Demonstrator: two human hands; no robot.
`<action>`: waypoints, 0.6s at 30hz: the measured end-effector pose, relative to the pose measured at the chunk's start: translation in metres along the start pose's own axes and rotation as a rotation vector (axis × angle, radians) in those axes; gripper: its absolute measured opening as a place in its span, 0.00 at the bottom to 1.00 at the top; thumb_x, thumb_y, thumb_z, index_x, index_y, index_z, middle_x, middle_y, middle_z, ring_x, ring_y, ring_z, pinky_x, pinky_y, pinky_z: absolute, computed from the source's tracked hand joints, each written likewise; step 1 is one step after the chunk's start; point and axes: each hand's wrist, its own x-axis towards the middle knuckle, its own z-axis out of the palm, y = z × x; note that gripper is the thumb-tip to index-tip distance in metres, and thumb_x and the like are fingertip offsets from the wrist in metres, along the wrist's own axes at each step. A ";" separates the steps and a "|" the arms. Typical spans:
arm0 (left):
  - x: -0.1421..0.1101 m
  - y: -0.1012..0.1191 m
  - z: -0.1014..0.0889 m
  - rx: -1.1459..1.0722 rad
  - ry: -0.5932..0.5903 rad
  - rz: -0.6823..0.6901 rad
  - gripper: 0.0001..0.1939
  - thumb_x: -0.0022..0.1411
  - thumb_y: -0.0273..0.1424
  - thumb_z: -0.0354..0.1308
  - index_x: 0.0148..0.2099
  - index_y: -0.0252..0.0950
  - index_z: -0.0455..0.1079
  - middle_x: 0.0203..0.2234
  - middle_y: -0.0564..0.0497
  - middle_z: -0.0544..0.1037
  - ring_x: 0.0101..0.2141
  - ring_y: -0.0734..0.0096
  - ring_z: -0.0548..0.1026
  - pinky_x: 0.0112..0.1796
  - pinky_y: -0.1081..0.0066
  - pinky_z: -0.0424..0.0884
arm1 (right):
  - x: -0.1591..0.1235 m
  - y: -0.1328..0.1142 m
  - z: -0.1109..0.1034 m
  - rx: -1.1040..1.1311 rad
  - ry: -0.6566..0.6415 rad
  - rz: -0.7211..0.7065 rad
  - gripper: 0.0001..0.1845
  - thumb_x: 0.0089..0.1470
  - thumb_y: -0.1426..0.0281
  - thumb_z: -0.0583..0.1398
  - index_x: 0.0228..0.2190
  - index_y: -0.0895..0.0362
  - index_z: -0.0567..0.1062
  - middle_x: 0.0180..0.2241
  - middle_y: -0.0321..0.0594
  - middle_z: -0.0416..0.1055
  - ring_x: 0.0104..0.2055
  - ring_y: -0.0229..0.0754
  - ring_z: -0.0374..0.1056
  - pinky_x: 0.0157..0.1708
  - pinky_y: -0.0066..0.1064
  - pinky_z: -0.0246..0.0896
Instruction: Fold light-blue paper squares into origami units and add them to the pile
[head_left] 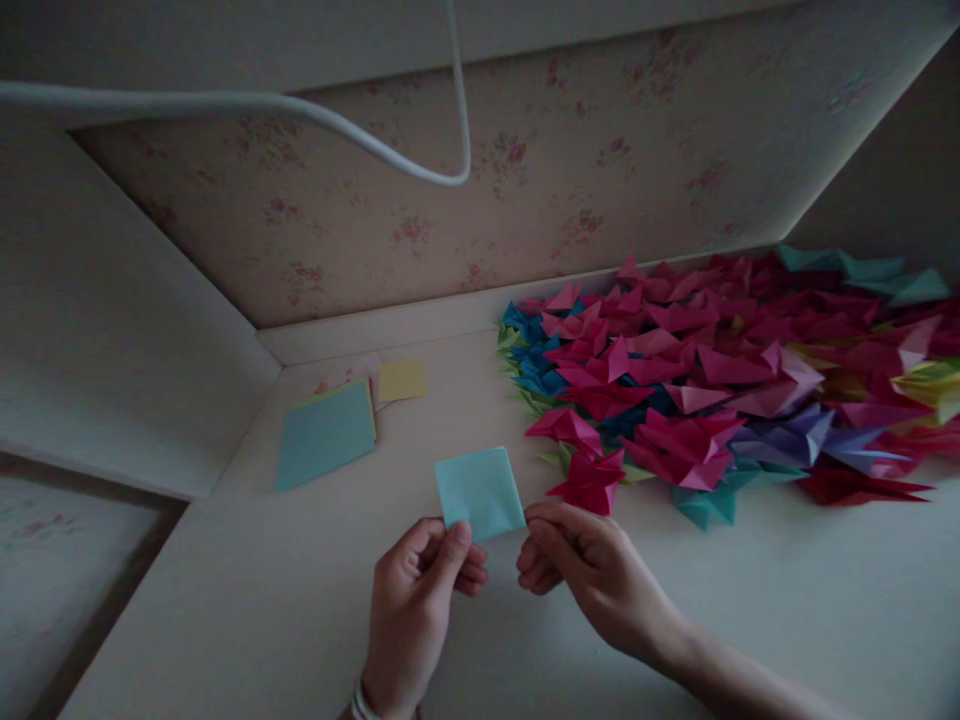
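A small light-blue square of folded origami paper (480,490) is held up above the white table. My left hand (420,590) pinches its lower left corner, thumb on top and the fingers partly hidden beneath. At the lower right corner, the thumb and forefinger of my right hand (577,565) are closed on the paper's edge. A bracelet (363,700) circles my left wrist.
Many folded paper cranes (697,370) in pink, red, blue, green and yellow crowd the right of the table (247,600). Blue paper sheets (328,435) and a yellow square (402,380) lie at left. A white cable (360,145) hangs before the floral wall.
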 end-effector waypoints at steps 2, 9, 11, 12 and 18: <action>0.000 0.000 -0.001 -0.002 -0.006 0.016 0.16 0.61 0.41 0.64 0.27 0.34 0.75 0.20 0.51 0.80 0.22 0.71 0.77 0.24 0.76 0.74 | 0.001 -0.002 -0.001 0.000 0.040 -0.028 0.20 0.63 0.54 0.57 0.36 0.59 0.75 0.26 0.39 0.76 0.27 0.40 0.75 0.28 0.30 0.73; -0.007 -0.001 0.005 0.014 -0.120 0.002 0.16 0.61 0.41 0.63 0.28 0.34 0.74 0.21 0.49 0.80 0.22 0.70 0.77 0.24 0.75 0.75 | 0.001 -0.002 -0.001 0.080 0.002 -0.019 0.15 0.59 0.59 0.63 0.40 0.58 0.74 0.28 0.37 0.76 0.31 0.40 0.75 0.33 0.30 0.71; -0.008 -0.001 0.005 0.021 -0.122 0.002 0.16 0.61 0.41 0.63 0.28 0.34 0.74 0.21 0.49 0.81 0.22 0.70 0.77 0.24 0.74 0.75 | 0.000 0.001 0.000 0.103 -0.003 -0.025 0.14 0.59 0.60 0.64 0.40 0.57 0.73 0.26 0.36 0.76 0.29 0.39 0.75 0.31 0.29 0.71; -0.007 -0.001 0.004 0.020 -0.118 0.000 0.16 0.62 0.41 0.63 0.28 0.34 0.74 0.21 0.49 0.81 0.22 0.70 0.78 0.24 0.75 0.75 | -0.001 0.002 0.000 0.113 -0.003 -0.014 0.14 0.60 0.59 0.63 0.40 0.57 0.73 0.26 0.37 0.77 0.28 0.39 0.75 0.30 0.29 0.72; -0.004 -0.001 0.005 0.010 -0.095 -0.004 0.16 0.65 0.42 0.59 0.31 0.34 0.75 0.23 0.49 0.81 0.24 0.69 0.78 0.27 0.74 0.75 | -0.003 0.007 0.002 0.106 -0.010 0.020 0.15 0.61 0.58 0.61 0.37 0.58 0.74 0.28 0.41 0.78 0.26 0.40 0.76 0.27 0.30 0.74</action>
